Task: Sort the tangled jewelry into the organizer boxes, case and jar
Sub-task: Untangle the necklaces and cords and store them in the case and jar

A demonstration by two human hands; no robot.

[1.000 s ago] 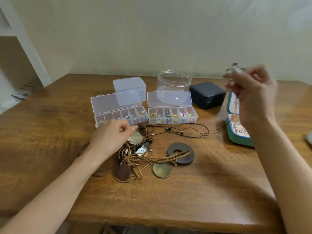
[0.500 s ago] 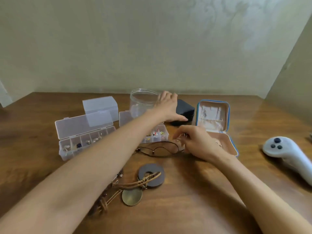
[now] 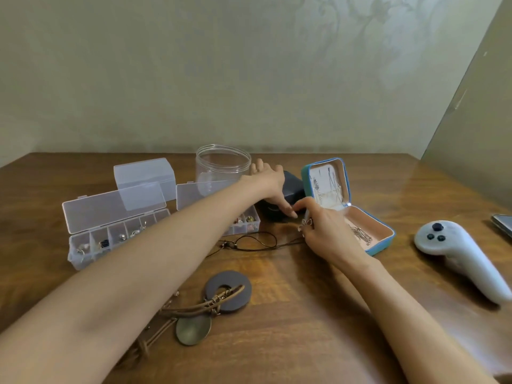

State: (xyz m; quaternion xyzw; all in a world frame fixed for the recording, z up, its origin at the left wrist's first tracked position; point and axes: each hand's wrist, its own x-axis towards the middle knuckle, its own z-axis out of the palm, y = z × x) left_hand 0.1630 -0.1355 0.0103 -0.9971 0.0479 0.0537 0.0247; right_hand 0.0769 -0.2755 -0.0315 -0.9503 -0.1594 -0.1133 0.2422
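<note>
Tangled jewelry (image 3: 210, 303) abandoned: the left hand (image 3: 267, 182) now clasps the navy box (image 3: 294, 189), while the right hand (image 3: 324, 231), lowered, pinches a silver trinket (image 3: 306, 223) beside the teal case (image 3: 383, 243) — probably opening another home for it.

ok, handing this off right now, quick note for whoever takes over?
Left hand grips the dark box between jar and open teal case.
Right hand pinches a small silver piece beside the case.
Done: pieces lie in the left organizer box, right organizer box and case.
Left: jar looks empty; black cord necklace and tangled cord pile lie unsorted on the table.
</note>
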